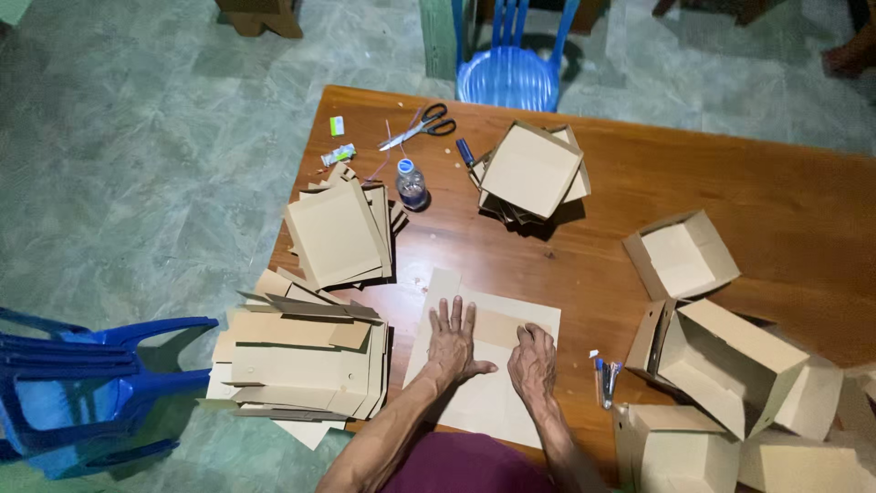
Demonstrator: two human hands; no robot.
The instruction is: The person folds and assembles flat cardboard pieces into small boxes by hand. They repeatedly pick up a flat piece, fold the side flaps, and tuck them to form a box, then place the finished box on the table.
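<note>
Pressing hands, left [453, 340] and right [533, 359], partly hide flat cardboard sheet [493, 402].

Open tan boxes [730, 361] crowd the table's right side (flat blanks [306, 361] left).

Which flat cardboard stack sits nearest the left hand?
The stack at the table's near-left edge, overhanging toward the blue chair. It lies just beside the left hand; the other flat stack sits farther back, by the bottle.

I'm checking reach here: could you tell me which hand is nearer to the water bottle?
Left. The left hand lies flat on the cardboard sheet below the water bottle; the right hand rests farther right.
</note>
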